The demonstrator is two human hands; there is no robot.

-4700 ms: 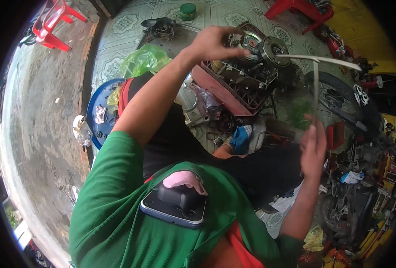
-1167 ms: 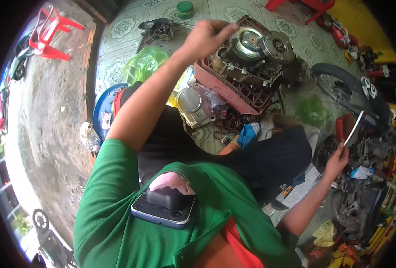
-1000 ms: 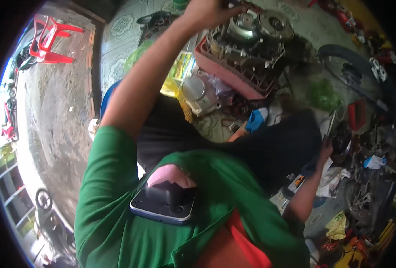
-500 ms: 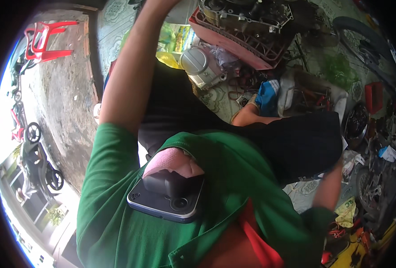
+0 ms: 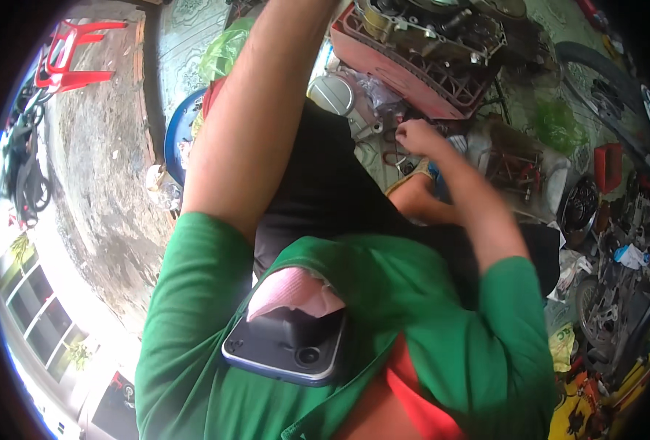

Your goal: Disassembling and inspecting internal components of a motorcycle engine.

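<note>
My right hand (image 5: 417, 137) reaches over the floor between the engine parts and my foot, with its fingers curled in. Whatever they grip, if anything, is too small to make out. Just left of it lies a silver engine cover (image 5: 332, 95) with a round face, beside a crumpled greyish plastic bag (image 5: 378, 94). Beyond the hand, a motorcycle engine (image 5: 431, 33) with its casing exposed rests on a red plastic crate (image 5: 402, 77). My left forearm stretches up past the top edge, so that hand is out of sight.
A clear bin of metal parts (image 5: 512, 165) stands right of my foot, with a red box (image 5: 608, 167) farther right. A tyre (image 5: 596, 95) lies at the far right. On the left are a blue basin (image 5: 180, 136) and a red plastic chair (image 5: 75, 55). A phone (image 5: 285, 348) hangs at my chest.
My right hand has swung from low at the right, where it was hidden, up to the floor beside the engine cover. My left forearm has shifted rightward.
</note>
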